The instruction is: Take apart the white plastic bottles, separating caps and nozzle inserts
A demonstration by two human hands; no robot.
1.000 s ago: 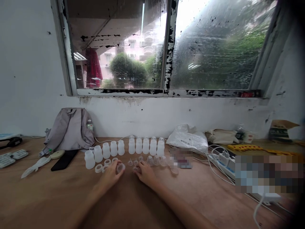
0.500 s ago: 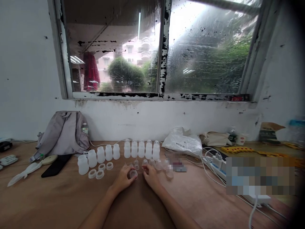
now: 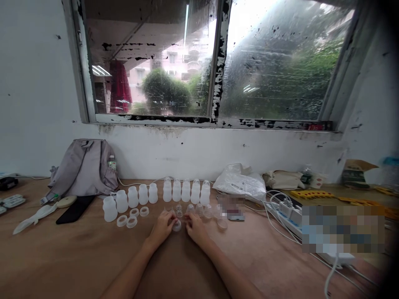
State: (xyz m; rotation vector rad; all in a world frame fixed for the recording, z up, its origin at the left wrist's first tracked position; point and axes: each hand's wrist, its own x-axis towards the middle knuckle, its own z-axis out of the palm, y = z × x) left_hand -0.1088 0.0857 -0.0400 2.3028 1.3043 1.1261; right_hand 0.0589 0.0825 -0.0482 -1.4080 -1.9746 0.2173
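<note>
Near the table's middle, my left hand (image 3: 164, 227) is closed on the left edge of a translucent bottle collar ring (image 3: 176, 226). Just right of it is my right hand (image 3: 195, 227), its fingers curled together; whatever they hold, if anything, is too small to make out. Between and beyond my fingertips stands a clear bottle nipple (image 3: 178, 211), with more clear nipples (image 3: 208, 212) to the right. Several loose collar rings (image 3: 131, 222) lie to the left. Behind them stand open white bottles (image 3: 110, 209) and a row of bottles with clear domed caps (image 3: 186, 192).
A grey backpack (image 3: 84, 168), a black flat object (image 3: 75, 209) and a white plastic strip (image 3: 34, 220) are at the left. A plastic bag (image 3: 240, 182) lies against the wall. At the right are cables and a power strip (image 3: 286, 224). A clear ring (image 3: 222, 224) lies beyond my right hand.
The collar ring in my left hand has turned and shifted slightly right. My right hand has moved a little, its fingertips nearer the middle. The whole view has tilted slightly.
</note>
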